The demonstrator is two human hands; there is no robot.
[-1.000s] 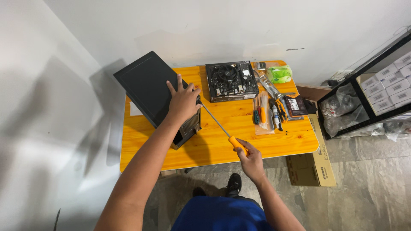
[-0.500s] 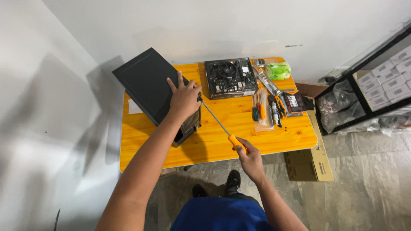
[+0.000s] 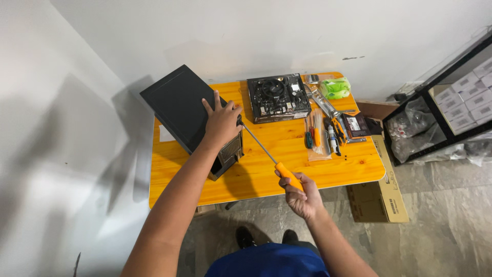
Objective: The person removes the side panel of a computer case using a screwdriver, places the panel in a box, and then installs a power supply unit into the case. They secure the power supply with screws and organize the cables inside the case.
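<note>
Seen from above, a black computer case [image 3: 190, 110] stands on an orange wooden desk [image 3: 266, 169], left of the frame's centre. The left hand [image 3: 221, 122] lies flat on the case's top edge, fingers spread, bracing it. The right hand [image 3: 302, 194], lower centre, is closed around the orange handle of a long screwdriver [image 3: 266, 154] whose tip meets the case's upper rear corner. The case looks rigid and fairly heavy, best gripped by its edges. A motherboard [image 3: 278, 97] and small tools [image 3: 323, 136] lie toward the upper right.
</note>
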